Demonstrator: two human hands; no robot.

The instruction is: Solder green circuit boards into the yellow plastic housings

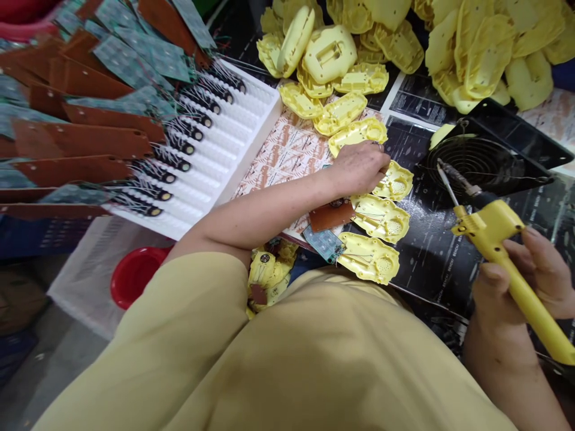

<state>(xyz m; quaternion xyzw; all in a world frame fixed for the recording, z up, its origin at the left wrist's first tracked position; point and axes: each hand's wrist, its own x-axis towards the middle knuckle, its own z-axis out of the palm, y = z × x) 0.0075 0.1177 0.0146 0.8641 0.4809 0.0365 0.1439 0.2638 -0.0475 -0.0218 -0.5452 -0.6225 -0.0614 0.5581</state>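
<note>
My right hand is wrapped round the yellow handle of a soldering iron, its metal tip pointing up and left over a black fan grille. My left hand reaches across with curled fingers pressed on a yellow plastic shell. Below it lie two more yellow shells, a brown circuit board and a green one.
A white foam tray at the left holds several brown and green boards with wired black parts. A heap of yellow shells fills the back. A red bowl sits low left. Printed paper covers the bench.
</note>
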